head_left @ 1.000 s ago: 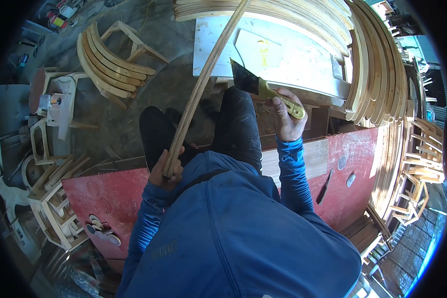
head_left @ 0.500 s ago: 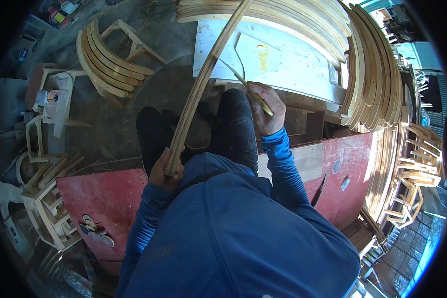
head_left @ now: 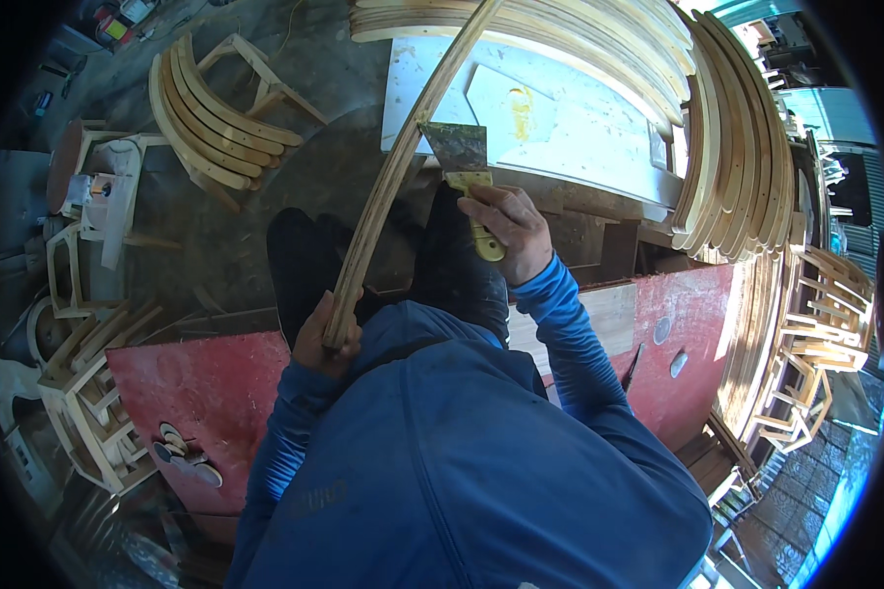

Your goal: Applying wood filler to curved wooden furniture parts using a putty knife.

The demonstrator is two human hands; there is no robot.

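My left hand is wrapped round the near end of a long, slightly curved wooden strip, which slants up and away to the right past the top edge. In my right hand is a putty knife with a yellowish handle and a dark, smeared trapezoid blade. Its broad face is turned toward me, and one blade corner is at the strip's right edge; whether it touches, I cannot tell. Past the blade lies a white board with a thin sheet bearing a yellow-brown putty smear.
Curved wooden pieces are stacked at the far side and more at the right. Others rest on a wooden frame at left. Red panels lie at both sides, with sanding discs on the left one and a dark slender tool on the right.
My right hand has turned the putty knife from edge-on to showing its broad face, and has shifted slightly down and left. My left hand and the wooden strip stay nearly in place.
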